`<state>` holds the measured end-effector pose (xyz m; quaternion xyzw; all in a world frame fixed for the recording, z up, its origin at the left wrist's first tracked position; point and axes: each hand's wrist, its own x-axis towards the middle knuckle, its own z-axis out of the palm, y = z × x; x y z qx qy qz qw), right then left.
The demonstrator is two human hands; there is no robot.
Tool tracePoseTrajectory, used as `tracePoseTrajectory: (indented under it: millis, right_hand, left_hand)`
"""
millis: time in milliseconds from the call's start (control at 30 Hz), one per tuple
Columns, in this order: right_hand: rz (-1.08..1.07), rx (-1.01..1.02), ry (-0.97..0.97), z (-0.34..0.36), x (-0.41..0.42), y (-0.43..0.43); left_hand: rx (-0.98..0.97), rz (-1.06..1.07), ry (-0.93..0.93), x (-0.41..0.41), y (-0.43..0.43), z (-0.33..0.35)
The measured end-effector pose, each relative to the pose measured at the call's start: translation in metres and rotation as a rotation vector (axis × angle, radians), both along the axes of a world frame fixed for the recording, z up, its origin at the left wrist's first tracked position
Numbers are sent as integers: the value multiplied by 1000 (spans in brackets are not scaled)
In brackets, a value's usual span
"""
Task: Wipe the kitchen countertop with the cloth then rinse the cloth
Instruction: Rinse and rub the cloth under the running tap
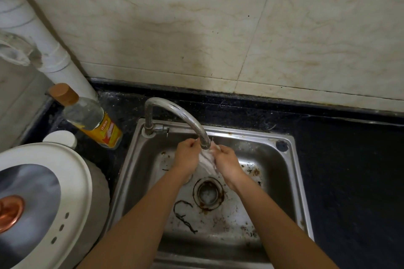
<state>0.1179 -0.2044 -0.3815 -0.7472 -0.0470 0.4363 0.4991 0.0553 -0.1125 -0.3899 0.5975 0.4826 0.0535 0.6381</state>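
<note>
A small white cloth (206, 161) hangs bunched between my two hands, right under the spout of the curved chrome faucet (175, 113). My left hand (187, 155) grips its left side and my right hand (226, 160) grips its right side, fingers curled into the wet fabric. Both hands are over the steel sink (293, 181), a little behind the drain (207, 195). Most of the cloth is hidden by my fingers. The black countertop (354, 170) stretches to the right of the sink.
A clear bottle with a yellow label and brown cap (89, 118) leans on the counter left of the faucet. A white rice cooker (41, 199) fills the lower left. A white pipe (54, 59) runs down the corner. The sink floor is stained, with dark debris (183, 216).
</note>
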Motion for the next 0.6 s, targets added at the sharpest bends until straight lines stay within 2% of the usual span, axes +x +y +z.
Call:
tracePoseTrajectory:
  millis: [100,167,333,400,500,600]
  right_hand:
    - [59,4,-92,2,-6,1]
    - [23,-2,-147,3,-7,3]
    - [-25,-188,-305,2,-6,8]
    - [-64,-173,-303,6,-6,7]
    - [-67,-133,-284,7,-6,8]
    - [-29,-29,-246,8,-12,4]
  left_hand:
    - [60,-13,36,3,-2,0]
    - [65,0,46,4,-4,1]
    - [229,-44,102,2,-8,6]
    - [293,-103,96,3,-12,7]
    - [234,-169,73,5,-17,3]
    - [198,-131,103,9,-12,1]
